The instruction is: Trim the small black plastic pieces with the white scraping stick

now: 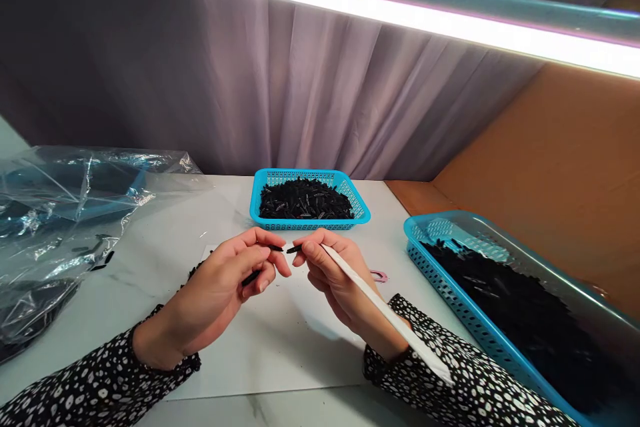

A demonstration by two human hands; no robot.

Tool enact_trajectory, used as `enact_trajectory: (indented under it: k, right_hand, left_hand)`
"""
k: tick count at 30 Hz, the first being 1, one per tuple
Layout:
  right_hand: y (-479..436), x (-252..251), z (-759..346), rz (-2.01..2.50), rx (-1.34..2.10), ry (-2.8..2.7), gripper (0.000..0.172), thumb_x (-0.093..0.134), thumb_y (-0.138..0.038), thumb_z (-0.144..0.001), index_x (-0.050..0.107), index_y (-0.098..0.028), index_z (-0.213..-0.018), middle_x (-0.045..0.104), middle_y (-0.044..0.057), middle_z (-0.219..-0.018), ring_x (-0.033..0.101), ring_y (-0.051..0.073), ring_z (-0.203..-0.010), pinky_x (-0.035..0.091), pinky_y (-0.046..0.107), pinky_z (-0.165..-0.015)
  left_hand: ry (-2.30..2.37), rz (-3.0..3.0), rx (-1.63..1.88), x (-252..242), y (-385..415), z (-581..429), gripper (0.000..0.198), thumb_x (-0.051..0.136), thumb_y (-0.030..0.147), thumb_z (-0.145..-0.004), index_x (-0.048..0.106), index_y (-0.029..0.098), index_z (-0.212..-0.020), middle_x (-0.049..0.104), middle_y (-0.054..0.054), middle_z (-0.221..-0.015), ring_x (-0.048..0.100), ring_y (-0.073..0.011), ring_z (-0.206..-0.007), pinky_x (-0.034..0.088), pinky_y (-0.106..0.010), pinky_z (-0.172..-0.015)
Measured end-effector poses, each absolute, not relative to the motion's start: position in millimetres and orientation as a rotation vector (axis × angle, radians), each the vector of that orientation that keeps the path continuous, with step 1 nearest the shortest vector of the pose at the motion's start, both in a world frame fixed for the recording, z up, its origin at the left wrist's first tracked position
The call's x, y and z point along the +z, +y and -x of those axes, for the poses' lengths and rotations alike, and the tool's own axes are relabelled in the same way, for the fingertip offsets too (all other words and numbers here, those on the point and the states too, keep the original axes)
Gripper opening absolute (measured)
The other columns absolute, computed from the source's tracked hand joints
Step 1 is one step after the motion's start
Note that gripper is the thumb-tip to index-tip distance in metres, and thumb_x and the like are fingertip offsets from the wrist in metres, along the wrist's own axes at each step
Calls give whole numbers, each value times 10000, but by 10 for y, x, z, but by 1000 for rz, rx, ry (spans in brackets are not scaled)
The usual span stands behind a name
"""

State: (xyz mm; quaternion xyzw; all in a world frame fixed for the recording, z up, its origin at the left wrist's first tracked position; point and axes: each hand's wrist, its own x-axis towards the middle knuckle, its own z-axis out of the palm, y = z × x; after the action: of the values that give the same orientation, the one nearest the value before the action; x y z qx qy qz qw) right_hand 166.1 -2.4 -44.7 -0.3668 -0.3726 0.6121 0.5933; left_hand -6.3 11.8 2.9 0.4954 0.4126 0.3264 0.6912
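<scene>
- From the head view, we have our left hand (pixel 235 273) pinching a small black piece (pixel 276 248) between thumb and index finger, with a second dark piece (pixel 251 277) tucked in the curled fingers.
- Our right hand (pixel 333 267) is closed around a slim white stick (pixel 385 310), which slants back over the wrist and sleeve.
- A black tip (pixel 294 249) pokes out from our right fingertips, just beside the left hand's piece; we cannot tell whether it belongs to the stick.
- Below both hands we see a white sheet (pixel 280 360), and beyond them a blue basket (pixel 261 221) heaped with black pieces.
- To our right stands a larger blue basket (pixel 440 287), also full of black pieces; a pink item (pixel 380 276) lies near the right hand.
- On our left spreads a clear plastic bag (pixel 75 193).
</scene>
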Motion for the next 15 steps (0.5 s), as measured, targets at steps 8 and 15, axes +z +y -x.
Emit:
enact_trajectory:
  k: [8, 15]
  right_hand:
    - [-19, -442, -1687, 761, 1497, -840, 281, 703, -414, -840, 593, -180, -731, 649, -17, -664, 188, 40, -432, 122, 214, -413]
    - [-51, -453, -1669, 790, 1483, -969, 269, 714, -433, -845, 700, -177, -923, 543, -61, -607, 200, 42, -427, 126, 224, -411]
  left_hand:
    - [886, -1164, 680, 7, 99, 58, 115, 557, 315, -984, 533, 214, -1034, 665, 23, -784, 380, -101, -618, 309, -262, -634]
    - [849, -1198, 670, -21, 84, 57, 116, 549, 310, -992, 476, 222, -1010, 645, 47, -722, 353, -88, -585, 276, -252, -608]
